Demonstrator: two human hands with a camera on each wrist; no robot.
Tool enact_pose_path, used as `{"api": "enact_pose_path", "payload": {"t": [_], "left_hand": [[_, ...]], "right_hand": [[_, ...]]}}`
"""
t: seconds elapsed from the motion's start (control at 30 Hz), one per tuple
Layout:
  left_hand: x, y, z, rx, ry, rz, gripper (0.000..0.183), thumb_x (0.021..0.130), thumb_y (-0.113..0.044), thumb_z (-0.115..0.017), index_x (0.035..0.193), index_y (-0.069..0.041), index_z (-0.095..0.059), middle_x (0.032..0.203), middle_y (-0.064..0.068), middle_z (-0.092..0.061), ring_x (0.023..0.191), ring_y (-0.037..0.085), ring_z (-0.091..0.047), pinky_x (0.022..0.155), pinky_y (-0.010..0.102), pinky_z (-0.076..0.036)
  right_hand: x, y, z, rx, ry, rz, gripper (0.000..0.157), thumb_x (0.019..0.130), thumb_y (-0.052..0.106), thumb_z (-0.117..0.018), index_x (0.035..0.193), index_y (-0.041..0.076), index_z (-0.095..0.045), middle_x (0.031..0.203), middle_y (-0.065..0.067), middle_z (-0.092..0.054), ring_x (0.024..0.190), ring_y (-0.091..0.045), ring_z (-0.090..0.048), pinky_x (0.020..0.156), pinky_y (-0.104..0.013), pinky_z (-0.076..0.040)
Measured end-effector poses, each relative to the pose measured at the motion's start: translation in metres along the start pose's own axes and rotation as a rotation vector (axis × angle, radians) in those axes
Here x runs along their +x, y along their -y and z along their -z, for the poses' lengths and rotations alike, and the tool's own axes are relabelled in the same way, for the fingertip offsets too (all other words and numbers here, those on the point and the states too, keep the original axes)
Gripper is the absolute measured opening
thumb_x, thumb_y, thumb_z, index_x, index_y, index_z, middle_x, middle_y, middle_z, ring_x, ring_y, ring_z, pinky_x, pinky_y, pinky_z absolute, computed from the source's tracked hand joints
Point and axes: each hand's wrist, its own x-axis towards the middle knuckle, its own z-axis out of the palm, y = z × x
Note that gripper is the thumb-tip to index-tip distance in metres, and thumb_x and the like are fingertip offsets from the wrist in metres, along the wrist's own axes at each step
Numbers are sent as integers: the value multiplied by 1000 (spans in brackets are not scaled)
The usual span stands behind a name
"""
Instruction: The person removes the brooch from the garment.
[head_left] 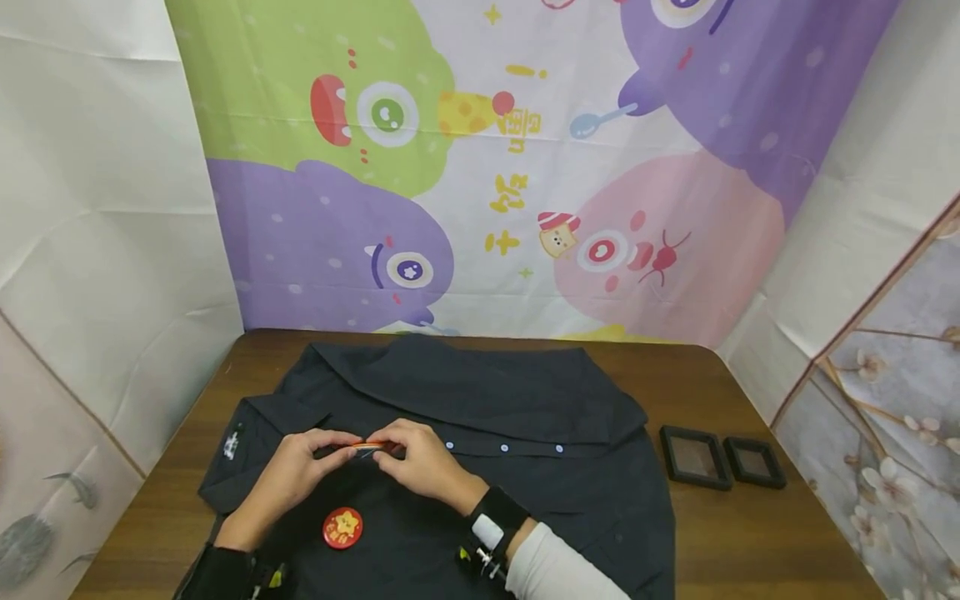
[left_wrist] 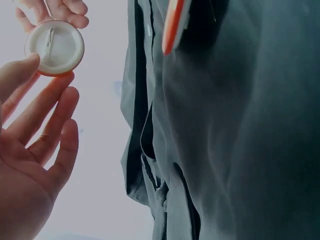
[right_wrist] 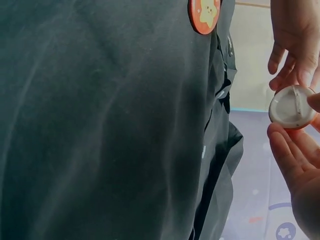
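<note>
Over a dark button-up shirt (head_left: 570,508), both hands hold a round pin badge (left_wrist: 65,48) between them. Its white back with a metal safety pin (left_wrist: 49,41) is turned toward the wearer, and an orange-red rim shows at its edge. My left hand (head_left: 292,471) pinches it with thumb and fingertips from the left. From the right, my right hand (head_left: 427,462) pinches the opposite edge. Below the hands, a red badge with a yellow star (head_left: 342,528) sits face up on the shirt front; the right wrist view shows its star face (right_wrist: 207,12) too.
The shirt lies spread on a brown wooden table (head_left: 742,550), with small light buttons (head_left: 504,448) along its placket and a white emblem (head_left: 231,443) at the left. Two black rectangular frames (head_left: 701,482) lie to the right. A cartoon-printed cloth (head_left: 480,292) hangs behind the table.
</note>
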Motion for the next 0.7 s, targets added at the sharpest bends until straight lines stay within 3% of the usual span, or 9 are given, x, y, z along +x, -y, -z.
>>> {"api": "enact_pose_path", "payload": {"t": [0.13,0.53,0.7], "left_hand": [[2,-1,0,-22,-10,32,13,81,-19,-71,92,-15,-73,88,5,-73,83,21,-66,70,46,-56],[4,-3,-3,-68,-38,23,13,81,-17,-71,93,-17,-73,90,0,-73,82,13,-65,68,37,-57],[2,-2,-5,-81,-48,28,11,81,-17,-71,92,-17,-73,88,0,-73,80,10,-64,67,35,-57]], "right_hand": [[1,-1,0,33,-13,-16,19,84,11,-66,102,9,-68,91,-3,-66,79,-3,-58,72,-15,-53],[1,-4,-2,-22,-100,37,16,84,13,-67,99,11,-69,83,-1,-65,73,-2,-57,65,-10,-50],[2,-4,-3,-40,-140,66,14,82,11,-68,96,10,-70,81,0,-65,71,-3,-58,62,-15,-53]]}}
